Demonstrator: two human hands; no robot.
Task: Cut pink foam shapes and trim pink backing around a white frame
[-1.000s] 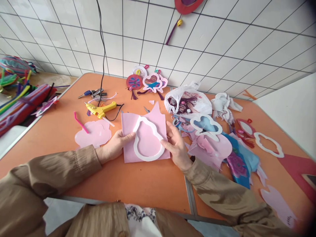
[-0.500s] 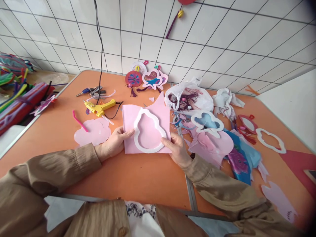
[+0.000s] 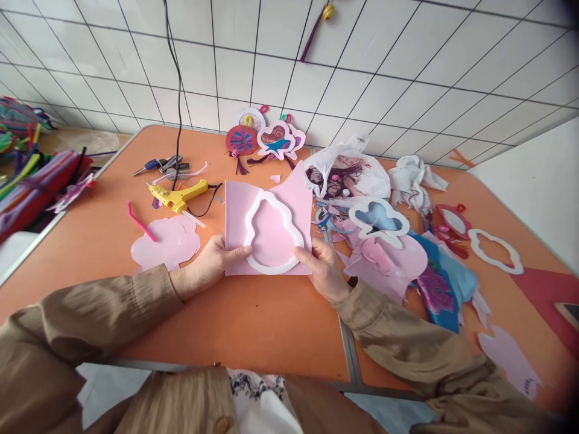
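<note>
Above the orange table, a pink sheet (image 3: 235, 211) is held between my two hands. On its face lies a white gourd-shaped frame (image 3: 283, 212), its narrow end pointing away from me. My left hand (image 3: 212, 262) grips the sheet's left edge, thumb pressed on the frame's lower left. My right hand (image 3: 326, 268) grips the right edge, thumb on the frame's lower right. Fingers of both hands are partly hidden behind the sheet. Pink paper cutouts (image 3: 176, 247) lie left of my left hand, with a bright pink stick (image 3: 140, 222) on them.
A yellow glue gun (image 3: 181, 196) and keys (image 3: 169, 164) lie back left on the orange table (image 3: 226, 325). A white plastic bag (image 3: 375, 175), pink scraps, a white cloud-shaped frame (image 3: 357, 211) and blue fabric (image 3: 441, 295) spread across the right. Decorated ornaments (image 3: 244, 140) lean by the wall.
The frame now sits straighter on the pink sheet, and my left thumb is lower on its edge. The head view has shifted slightly.
</note>
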